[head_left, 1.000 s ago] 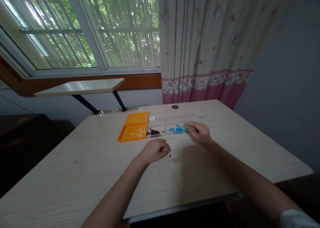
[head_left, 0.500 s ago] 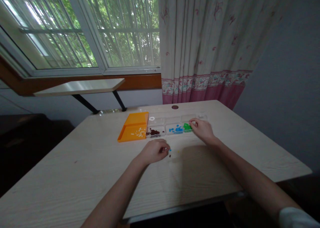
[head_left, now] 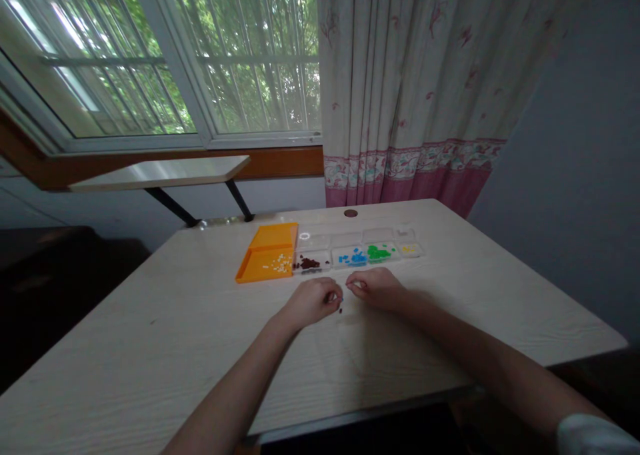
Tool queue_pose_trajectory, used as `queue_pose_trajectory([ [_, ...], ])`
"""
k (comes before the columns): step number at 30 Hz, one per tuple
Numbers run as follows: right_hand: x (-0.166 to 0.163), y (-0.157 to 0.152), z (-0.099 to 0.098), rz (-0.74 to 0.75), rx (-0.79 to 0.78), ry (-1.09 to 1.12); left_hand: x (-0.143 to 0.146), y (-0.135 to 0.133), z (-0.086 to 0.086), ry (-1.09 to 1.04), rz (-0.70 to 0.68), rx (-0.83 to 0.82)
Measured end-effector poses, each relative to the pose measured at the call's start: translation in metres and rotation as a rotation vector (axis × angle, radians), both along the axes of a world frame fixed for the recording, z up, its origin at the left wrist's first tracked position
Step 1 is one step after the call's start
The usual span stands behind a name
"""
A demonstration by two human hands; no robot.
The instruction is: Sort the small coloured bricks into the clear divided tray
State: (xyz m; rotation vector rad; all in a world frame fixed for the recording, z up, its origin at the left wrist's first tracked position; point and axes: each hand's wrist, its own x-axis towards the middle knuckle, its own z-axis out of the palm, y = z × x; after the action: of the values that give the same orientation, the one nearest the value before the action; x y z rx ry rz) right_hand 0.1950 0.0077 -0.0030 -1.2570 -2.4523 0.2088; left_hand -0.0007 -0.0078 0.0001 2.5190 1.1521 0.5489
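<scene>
My left hand [head_left: 313, 300] rests on the wooden table [head_left: 150, 348], fingers curled in a loose fist; what it holds is hidden. My right hand [head_left: 374, 287] lies just right of it, fingertips pinched together and nearly touching the left hand. A tiny dark bead [head_left: 341, 310] sits on the table below the two hands. Behind them stands a clear compartment box [head_left: 345, 240] with brown beads [head_left: 307, 264], blue beads [head_left: 353, 258], green beads [head_left: 379, 252] and a few yellow beads [head_left: 409, 248]. An orange tray [head_left: 260, 268] with white beads [head_left: 280, 263] lies to its left.
A window with bars [head_left: 165, 62] and a flowered curtain [head_left: 405, 88] stand behind the table. A small wall shelf [head_left: 160, 173] juts out at the back left. A round cable hole [head_left: 351, 213] marks the table's far edge.
My right hand has drawn back from the green compartment to the table beside my left hand. The blue bead by my left fingers is no longer visible. The left hand has barely moved.
</scene>
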Motion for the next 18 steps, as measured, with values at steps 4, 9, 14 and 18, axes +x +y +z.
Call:
queue_pose_trajectory([
  [4,0.0026,-0.0020,0.0032,0.056,-0.024,-0.051,0.0005,0.0005,-0.0003,-0.006,0.019,-0.007],
  [9,0.0025,-0.0035,0.0040,0.085,-0.041,-0.071,0.0011,0.0012,-0.0014,-0.031,0.019,-0.026],
  [14,0.0015,-0.0049,-0.0003,0.098,-0.004,-0.052,0.0024,0.0019,-0.0015,-0.148,0.051,-0.034],
  [18,0.0006,-0.0038,-0.0052,0.106,0.073,0.034,0.0035,0.0027,-0.0028,-0.262,0.082,-0.031],
])
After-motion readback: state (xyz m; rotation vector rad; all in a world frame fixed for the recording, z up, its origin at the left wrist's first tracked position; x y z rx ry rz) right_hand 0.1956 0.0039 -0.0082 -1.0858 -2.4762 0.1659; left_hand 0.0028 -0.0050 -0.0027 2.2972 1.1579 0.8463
